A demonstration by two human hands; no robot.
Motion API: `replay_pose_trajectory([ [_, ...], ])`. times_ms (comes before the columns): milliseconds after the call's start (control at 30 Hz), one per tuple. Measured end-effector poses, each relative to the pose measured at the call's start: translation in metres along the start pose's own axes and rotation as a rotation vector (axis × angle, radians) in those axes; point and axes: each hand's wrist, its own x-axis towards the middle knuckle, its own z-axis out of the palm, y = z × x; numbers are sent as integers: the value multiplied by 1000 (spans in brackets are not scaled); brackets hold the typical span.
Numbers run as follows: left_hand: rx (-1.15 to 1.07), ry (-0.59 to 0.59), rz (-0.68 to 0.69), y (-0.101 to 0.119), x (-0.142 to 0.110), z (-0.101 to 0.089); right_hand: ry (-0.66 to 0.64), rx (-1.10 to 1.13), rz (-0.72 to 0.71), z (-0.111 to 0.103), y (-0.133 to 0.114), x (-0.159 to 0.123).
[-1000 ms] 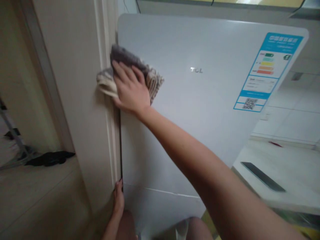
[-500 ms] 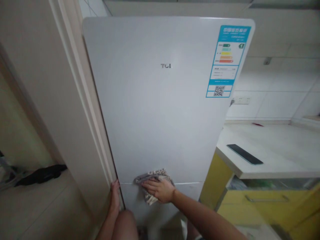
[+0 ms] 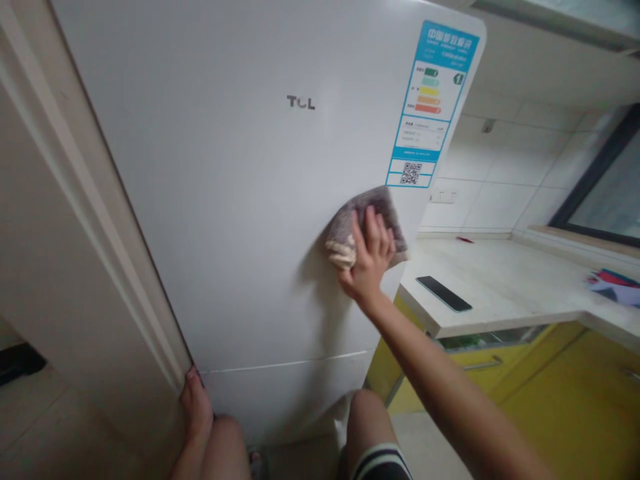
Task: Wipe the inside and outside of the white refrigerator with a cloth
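A tall light-grey refrigerator [image 3: 215, 220] with a TCL logo fills the middle of the head view. My right hand [image 3: 370, 263] presses a folded grey-brown cloth [image 3: 345, 230] against the upper door, its fingers bent over the fabric. The cloth lies just under the blue-and-white energy label [image 3: 425, 100], near the door's right side. Low on the left, my left hand [image 3: 197, 403] grips the refrigerator's left edge near the door seam; part of its fingers is hidden.
A door frame [image 3: 85, 193] runs close along the refrigerator's left side. To the right, a white counter [image 3: 500, 280] holds a dark flat slab [image 3: 443, 293] and colourful items [image 3: 617, 287]. Yellow cabinets [image 3: 565, 393] stand below. My knees [image 3: 370, 417] are close to the lower door.
My right hand has carried the cloth up and to the right, from the door seam to below the label. My left hand stays at the left edge. The view has turned rightward.
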Motion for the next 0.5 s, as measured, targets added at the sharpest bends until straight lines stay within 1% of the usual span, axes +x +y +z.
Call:
replay_pose_trajectory([
  [33, -1, -22, -21, 2, 1, -1, -80, 38, -75, 9, -18, -25],
  [67, -3, -43, -42, 4, 2, -3, -207, 100, -211, 18, -36, -58],
  [133, -9, -73, -77, 9, 6, -7, -545, 249, -553, 35, -67, -132],
  [167, -12, -83, -91, 11, 7, -8, -653, 300, -696, 43, -79, -168],
  [200, -15, -91, -103, 13, 9, -10, -738, 323, -800, 49, -90, -199],
  [233, -19, -97, -113, 14, 10, -10, -791, 336, -839, 54, -97, -224],
  [267, -23, -103, -122, 15, 10, -11, -816, 353, -866, 57, -103, -241],
  [300, -28, -106, -130, 15, 10, -11, -821, 377, -881, 60, -106, -248],
  [333, -35, -107, -135, 15, 9, -10, -809, 407, -896, 61, -107, -246],
  [367, -43, -107, -138, 14, 8, -10, -787, 438, -921, 62, -107, -234],
  [400, -52, -108, -139, 13, 6, -9, -761, 458, -943, 62, -106, -214],
  [433, -61, -107, -139, 12, 4, -9, -733, 463, -952, 61, -106, -186],
  [467, -69, -103, -140, 10, 2, -8, -702, 452, -939, 59, -106, -152],
  [500, -76, -98, -140, 9, 0, -8, -669, 424, -891, 57, -107, -113],
])
